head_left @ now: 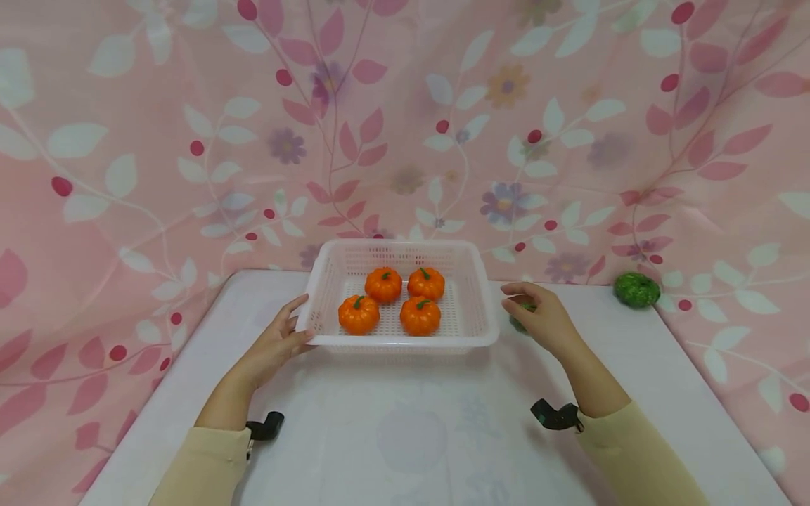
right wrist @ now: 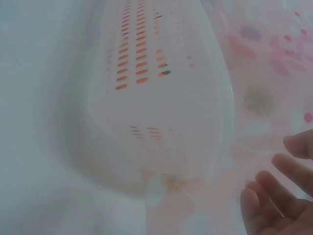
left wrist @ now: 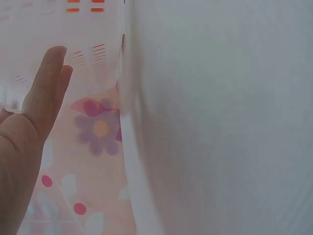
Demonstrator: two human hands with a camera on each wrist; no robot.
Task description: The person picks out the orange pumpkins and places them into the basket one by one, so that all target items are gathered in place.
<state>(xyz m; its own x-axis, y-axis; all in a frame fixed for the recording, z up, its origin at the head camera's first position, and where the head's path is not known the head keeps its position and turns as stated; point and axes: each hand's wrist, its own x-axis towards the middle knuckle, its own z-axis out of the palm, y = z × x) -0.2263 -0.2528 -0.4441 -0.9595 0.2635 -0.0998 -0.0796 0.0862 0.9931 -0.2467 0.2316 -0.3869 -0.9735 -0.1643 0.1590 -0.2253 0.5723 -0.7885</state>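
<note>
A white plastic basket [head_left: 399, 341] stands on the table, with several small orange pumpkins [head_left: 420, 316] inside it. At the basket's left end is my left hand [head_left: 273, 344], its fingertips and thumb touching the rim. Seen from the left wrist, the straight fingers [left wrist: 46, 93] lie along the basket's side wall. My right hand [head_left: 543, 316] hovers just off the basket's right end, apart from it, with loosely bent fingers and nothing held. Partly hidden behind that hand is a green pumpkin [head_left: 520, 325]. The right wrist view shows a gap between the fingers and the basket [right wrist: 161, 107].
Another dark green pumpkin [head_left: 635, 289] sits at the far right corner of the white-covered table [head_left: 380, 436]. Close behind the basket hangs a pink floral cloth [head_left: 405, 140], which also runs along both sides of the table.
</note>
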